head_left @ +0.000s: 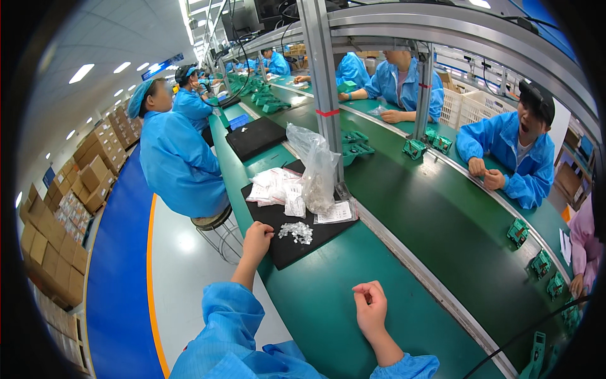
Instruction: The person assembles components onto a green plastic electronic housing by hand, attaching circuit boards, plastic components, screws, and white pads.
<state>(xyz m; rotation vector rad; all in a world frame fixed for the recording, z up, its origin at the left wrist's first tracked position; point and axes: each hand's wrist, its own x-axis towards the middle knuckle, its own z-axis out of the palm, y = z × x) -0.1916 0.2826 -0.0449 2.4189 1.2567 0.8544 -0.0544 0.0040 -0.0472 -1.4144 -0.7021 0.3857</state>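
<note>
My left hand [257, 241] rests at the left edge of a black foam mat [287, 258], its fingers curled together. Beside its fingertips lies a loose pile of small transparent pieces [296, 233]. My right hand [371, 306] is over the green bench [328, 278], nearer to me, with thumb and fingers pinched together. Whatever either hand holds, if anything, is too small or hidden to make out. Farther back on the mat are several small printed plastic bags [276, 187], a large crumpled transparent bag [317, 180] and a white label sheet [334, 213].
A metal post [320, 82] rises behind the bags. To the right runs a dark green conveyor belt [410, 208] carrying green assemblies [517, 232]. Co-workers in blue sit at left [177, 151] and across the belt [514, 145]. A black pad [255, 137] lies farther up the bench.
</note>
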